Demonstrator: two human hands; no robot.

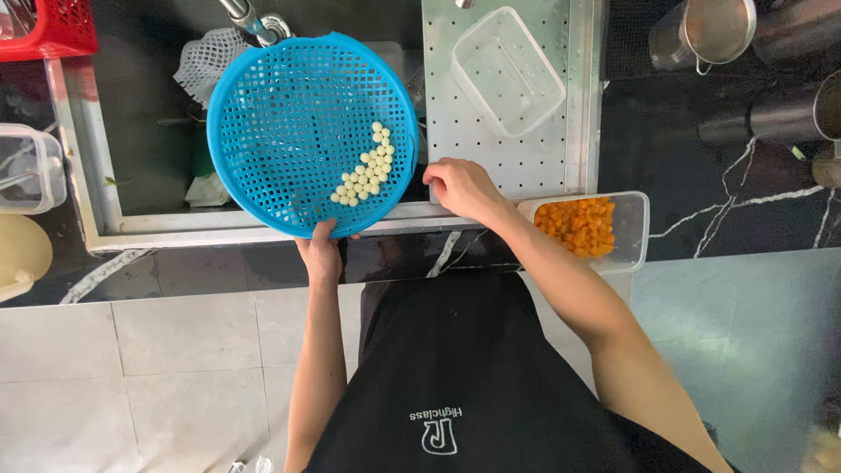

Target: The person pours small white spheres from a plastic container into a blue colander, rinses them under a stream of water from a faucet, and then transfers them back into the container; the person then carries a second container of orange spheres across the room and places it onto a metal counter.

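My left hand (321, 251) grips the near rim of a round blue plastic colander (289, 114), held tilted over the sink (149, 114). Several small pale round balls (366, 171) lie bunched at the colander's lower right side. My right hand (460, 187) rests with curled fingers on the sink's front edge just right of the colander, holding nothing that I can see. Right of that hand, a clear rectangular tub of orange cubes (583, 225) stands on the counter's edge.
An empty clear plastic container (506, 70) lies on the perforated metal drainboard (491, 144). A tap (250, 22) and white mesh are behind the colander. Metal pots (714, 35) stand on the black marble counter at right; a red basket (53, 26) and clear tub (26, 166) at left.
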